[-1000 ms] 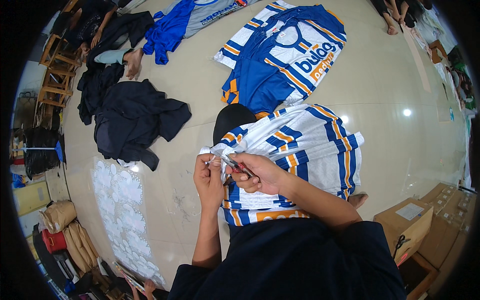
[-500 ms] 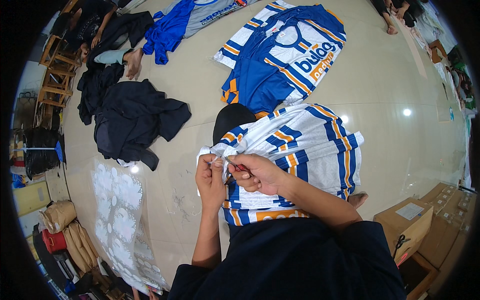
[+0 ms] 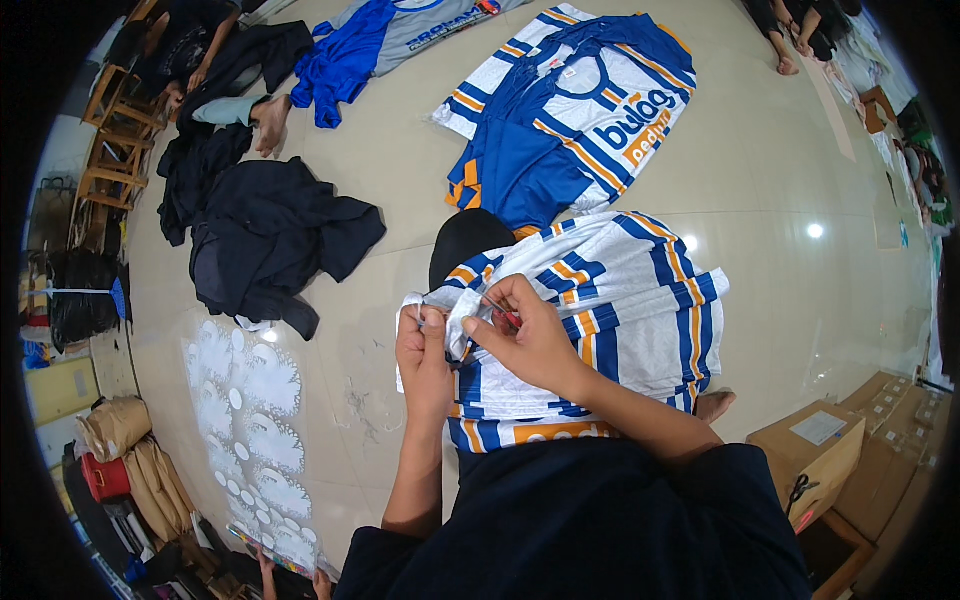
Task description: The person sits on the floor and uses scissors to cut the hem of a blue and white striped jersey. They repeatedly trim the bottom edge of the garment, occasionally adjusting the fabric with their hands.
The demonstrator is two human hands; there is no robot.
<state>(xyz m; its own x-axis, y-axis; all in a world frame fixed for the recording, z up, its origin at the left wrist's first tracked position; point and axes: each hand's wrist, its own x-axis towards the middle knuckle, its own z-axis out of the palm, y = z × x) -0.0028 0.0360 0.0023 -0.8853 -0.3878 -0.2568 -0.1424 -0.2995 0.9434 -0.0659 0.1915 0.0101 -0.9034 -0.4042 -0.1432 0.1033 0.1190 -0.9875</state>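
A white jersey [image 3: 640, 300] with blue and orange stripes lies across my lap. My left hand [image 3: 424, 352] pinches a white edge of it between thumb and fingers. Close beside it, my right hand [image 3: 528, 338] is curled around small red-handled snips [image 3: 511, 317], mostly covered by the fingers. The right thumb presses against a folded white band [image 3: 462, 318] of the jersey. Whether the blades touch the cloth is hidden.
More striped jerseys [image 3: 560, 130] lie ahead, beside a blue and grey shirt [image 3: 370, 50]. Dark clothes [image 3: 275, 235] and a white patterned sheet [image 3: 245, 420] are on the left. Cardboard boxes [image 3: 815, 450] stand at lower right, with black-handled scissors [image 3: 801, 489]. Other people sit at the far corners.
My right hand has turned and its thumb has come down onto the white band. My left hand keeps its pinch. At lower left another person's hands have appeared by the patterned sheet, which has shifted.
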